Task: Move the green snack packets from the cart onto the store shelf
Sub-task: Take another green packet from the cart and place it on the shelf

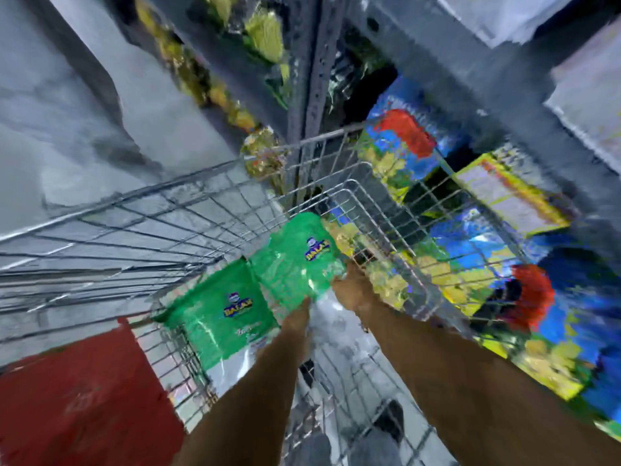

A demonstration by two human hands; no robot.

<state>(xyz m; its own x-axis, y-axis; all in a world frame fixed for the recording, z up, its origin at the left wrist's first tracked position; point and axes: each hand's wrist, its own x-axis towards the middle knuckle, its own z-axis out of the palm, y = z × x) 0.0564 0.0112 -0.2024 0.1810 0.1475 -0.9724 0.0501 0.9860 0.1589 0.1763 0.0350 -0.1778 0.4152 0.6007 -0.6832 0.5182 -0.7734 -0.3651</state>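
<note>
Both bare forearms reach forward into the wire cart (208, 210). On the left, the left hand (295, 319) grips the near edge of a green snack packet (295, 260) lifted above the basket. The right hand (351, 287) grasps the same packet's right side. A second green packet (218, 311) lies just left, touching it. The store shelf (470, 105) stands far right, with blue-and-yellow packs (420, 156) beside the cart; all is blurred.

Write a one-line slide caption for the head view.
Both hands, left and right, lift a green snack packet above the wire cart; a second green packet remains below.
</note>
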